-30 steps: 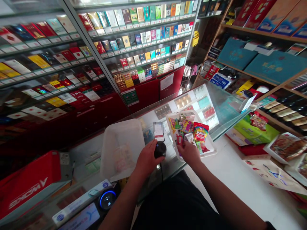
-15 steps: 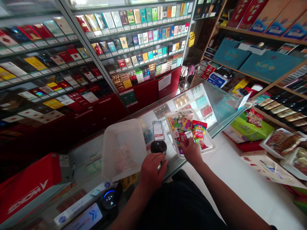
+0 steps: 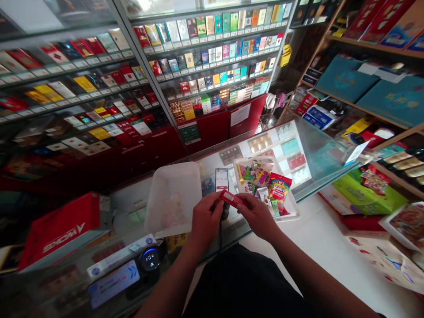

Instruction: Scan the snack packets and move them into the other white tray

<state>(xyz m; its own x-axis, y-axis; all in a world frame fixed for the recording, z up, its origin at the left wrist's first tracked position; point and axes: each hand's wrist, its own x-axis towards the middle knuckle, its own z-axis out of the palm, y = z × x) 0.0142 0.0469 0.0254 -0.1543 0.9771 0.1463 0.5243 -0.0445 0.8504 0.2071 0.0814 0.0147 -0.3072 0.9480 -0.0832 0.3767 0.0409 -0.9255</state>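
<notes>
A small red packet [image 3: 231, 198] with a white barcode label is held up between both hands over the counter. My left hand [image 3: 207, 217] pinches its left end, and my right hand [image 3: 256, 215] grips its right end. Below the packet, mostly covered by it and my left hand, is a dark rounded device [image 3: 225, 213] with a cable running down. Just behind stands a phone [image 3: 221, 178] with a lit screen. Right of my hands, a white tray [image 3: 293, 215] holds snack packets, among them a red yake bag [image 3: 280, 187].
To the left, a translucent white bin [image 3: 174, 181] has some packets at its bottom. A red box [image 3: 66, 229] and a payment device with a lit screen [image 3: 114, 282] sit on the glass counter [image 3: 318, 172]. Cigarette shelves [image 3: 205, 37] rise behind; boxes fill the right shelves.
My right hand has brought the red packet out of the tray, leftward to the middle. My left hand has left the dark device and taken the packet's other end. The view has shifted left.
</notes>
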